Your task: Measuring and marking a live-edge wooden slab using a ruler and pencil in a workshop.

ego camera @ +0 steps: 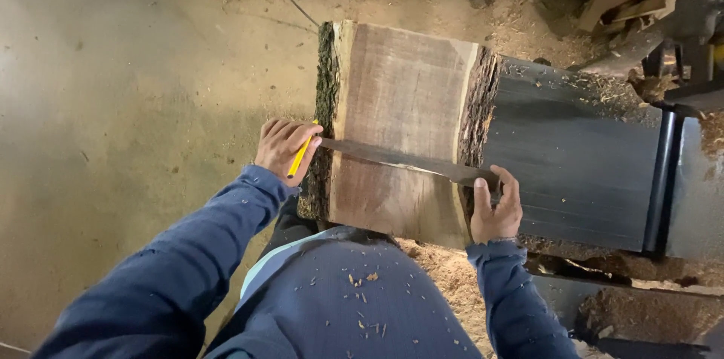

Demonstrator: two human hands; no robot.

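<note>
A live-edge wood slab with bark on both sides lies on a dark machine bed, and a thin dark straightedge strip lies across it. The left hand has its fingers curled around a yellow pencil while pinning the strip's left end; the right hand clamps thumb and fingers on the other end at the bark. The strip looks bowed and rests on rough bark, so uneven pressure could let it slip and skew any line.

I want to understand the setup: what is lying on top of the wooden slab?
A long dark straightedge lies across the wooden slab, held at its ends by the left hand, which also holds a yellow pencil, and the right hand. The hands cover its ends.
</note>
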